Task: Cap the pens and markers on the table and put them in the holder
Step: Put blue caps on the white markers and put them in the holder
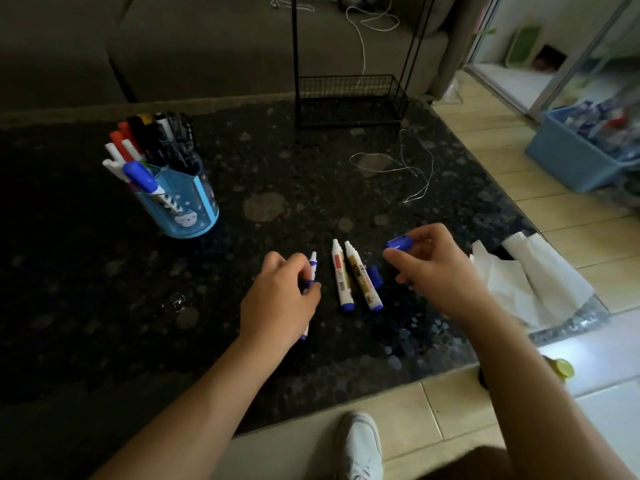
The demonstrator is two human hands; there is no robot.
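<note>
Closing in on the pairing now: the left hand [280,299] has its fingers curled round a marker [313,263], the bare white tip poking out just beyond the fingertips and the blue tail showing behind the heel of the palm, a grip that leaves the nib end free to take a cap. Over on the other side, the right hand [443,271] pinches a blue cap [398,243] between thumb and forefinger, the other fingers loosely folded beneath, and the cap's end points across toward that exposed tip (whether the marker is lifted or resting on the table [277,168] I cannot tell). Between the two sets of fingers lie a red-labelled marker [341,275] and a gold-labelled marker [362,275], side by side, both uncapped, tips pointing away from the person. A loose cap [374,274] sits touching the gold one, on the side nearer the right hand's thumb. The holder [187,216] stands well beyond the left hand's knuckles and off to their left, already stuffed with pens. My read: cap meets nib next, and lining them up squarely is the tricky bit
</note>
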